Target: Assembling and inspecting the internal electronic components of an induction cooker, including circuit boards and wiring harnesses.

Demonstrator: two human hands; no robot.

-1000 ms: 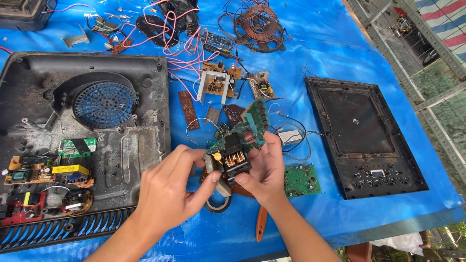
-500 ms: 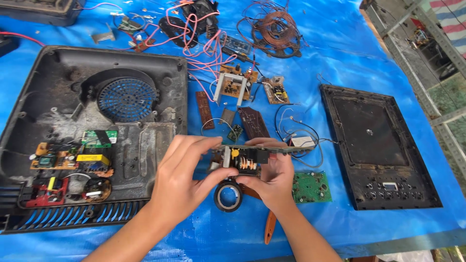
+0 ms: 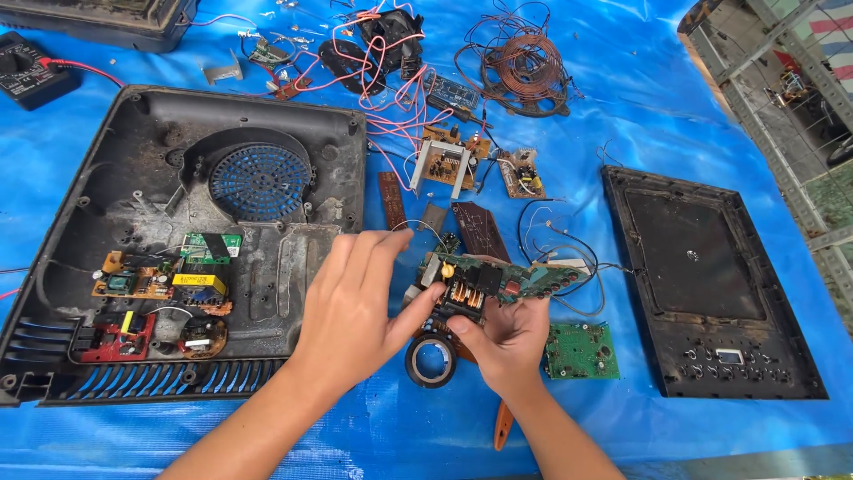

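Note:
Both of my hands hold a long green circuit board (image 3: 514, 277) with a copper-wound transformer, just above the blue tarp. My right hand (image 3: 508, 336) grips it from below, thumb on the transformer end. My left hand (image 3: 360, 307) pinches its left end from above with fingers and thumb. A roll of black tape (image 3: 431, 360) lies on the tarp directly under the board. A small green circuit board (image 3: 579, 349) lies just right of my right hand.
An open black cooker base (image 3: 178, 240) with a blue fan grille and several small boards lies at left. A black glass top panel (image 3: 706, 284) lies at right. Loose boards, red wires and a copper coil (image 3: 524, 71) crowd the back. A multimeter (image 3: 27, 71) sits at far left.
The board has turned from tilted upright to lying level between my hands. My left hand has shifted onto its left end; the camera view has drifted slightly.

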